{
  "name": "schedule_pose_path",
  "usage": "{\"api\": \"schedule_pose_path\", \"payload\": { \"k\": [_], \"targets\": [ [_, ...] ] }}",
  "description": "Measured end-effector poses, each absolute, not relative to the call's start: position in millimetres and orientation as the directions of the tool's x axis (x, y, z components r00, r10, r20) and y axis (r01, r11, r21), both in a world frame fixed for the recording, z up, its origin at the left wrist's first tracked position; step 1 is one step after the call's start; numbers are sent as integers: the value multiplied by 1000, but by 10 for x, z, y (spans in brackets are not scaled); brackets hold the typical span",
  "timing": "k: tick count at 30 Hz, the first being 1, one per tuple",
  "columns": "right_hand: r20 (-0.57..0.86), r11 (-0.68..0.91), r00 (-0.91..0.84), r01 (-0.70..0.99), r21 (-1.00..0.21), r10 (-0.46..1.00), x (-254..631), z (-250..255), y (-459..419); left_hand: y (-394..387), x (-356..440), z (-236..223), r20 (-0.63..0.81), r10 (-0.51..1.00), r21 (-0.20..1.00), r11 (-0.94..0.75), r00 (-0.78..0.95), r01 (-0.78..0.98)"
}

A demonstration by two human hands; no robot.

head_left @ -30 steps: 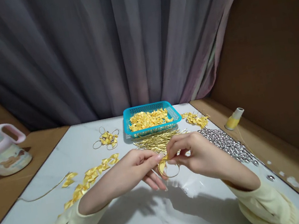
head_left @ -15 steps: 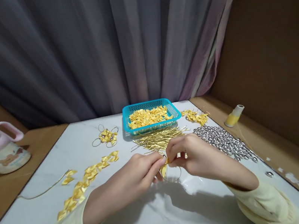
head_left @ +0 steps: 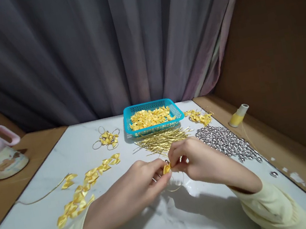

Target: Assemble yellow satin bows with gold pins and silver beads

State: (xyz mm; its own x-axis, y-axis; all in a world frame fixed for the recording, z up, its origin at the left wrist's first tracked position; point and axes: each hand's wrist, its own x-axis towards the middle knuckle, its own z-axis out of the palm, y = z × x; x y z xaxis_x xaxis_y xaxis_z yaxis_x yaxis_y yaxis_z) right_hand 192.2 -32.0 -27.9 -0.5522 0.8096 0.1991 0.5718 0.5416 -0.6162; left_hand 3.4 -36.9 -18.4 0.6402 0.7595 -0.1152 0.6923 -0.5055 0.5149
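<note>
Over the middle of the white table, my left hand (head_left: 148, 179) pinches a small yellow ribbon bow (head_left: 166, 169) between thumb and fingers. My right hand (head_left: 190, 159) is closed at the bow's right side, its fingertips pressed together there; the fingers hide part of what they grip. A silver bead (head_left: 166, 162) shows just above the bow. Below the fingers hangs a thin wire loop (head_left: 176, 189). Behind my hands lies a pile of gold wire ties (head_left: 163, 140). To the left, a row of yellow bows (head_left: 80, 193) stretches along the table.
A blue basket (head_left: 155, 130) of yellow bows stands at the back. Silver beads (head_left: 224, 142) are heaped on the right, near a thread spool (head_left: 238, 116). Bows with wire loops (head_left: 108, 138) lie back left. A gold cord (head_left: 45, 195) and a pink-handled cup (head_left: 0, 162) are at left.
My left thumb and fingers have shifted their pinch, and the yellow bow now shows more openly between my hands. The wire loop has turned and hangs slightly lower. The view has shifted a little.
</note>
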Motion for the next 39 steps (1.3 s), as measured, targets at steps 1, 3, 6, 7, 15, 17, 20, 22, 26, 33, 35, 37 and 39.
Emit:
{"api": "schedule_pose_path", "payload": {
  "k": [1, 3, 6, 7, 15, 17, 20, 22, 26, 33, 35, 37, 39],
  "targets": [
    [195, 540, -555, 570, -620, 809, 1925, -280, -317, -370, 35, -184, -114, 759, 515, -506, 641, 692],
    [187, 537, -560, 564, -628, 807, 1930, -282, -311, -372, 38, -180, -119, 758, 515, -505, 641, 693],
    [182, 534, -565, 555, -638, 805, 1935, -283, -306, -373, 39, -170, -122, 749, 519, -510, 651, 686],
    [182, 534, -567, 550, -642, 803, 1937, -282, -304, -370, 38, -165, -121, 747, 519, -514, 654, 683],
    [84, 452, -582, 523, -723, 809, 1974, -238, -237, -267, 6, -80, -221, 704, 640, -417, 675, 645],
    [81, 455, -594, 514, -727, 800, 1977, -238, -216, -249, 7, -70, -240, 694, 670, -387, 679, 633],
    [92, 472, -598, 519, -712, 796, 1968, -253, -207, -244, 23, -86, -225, 696, 691, -379, 682, 615],
    [101, 484, -594, 532, -695, 798, 1961, -269, -217, -248, 39, -107, -196, 706, 684, -399, 681, 611],
    [113, 506, -588, 562, -655, 801, 1957, -305, -241, -254, 71, -142, -174, 717, 646, -434, 675, 628],
    [105, 490, -576, 571, -659, 811, 1954, -349, -250, -246, 115, -145, -213, 694, 648, -426, 687, 631],
    [105, 491, -575, 573, -655, 811, 1953, -348, -256, -243, 121, -137, -217, 685, 677, -408, 696, 612],
    [102, 494, -577, 579, -648, 811, 1956, -336, -266, -241, 116, -131, -222, 674, 699, -394, 704, 597],
    [95, 488, -569, 593, -640, 817, 1963, -315, -279, -240, 100, -132, -219, 668, 711, -390, 712, 585]
  ]
}}
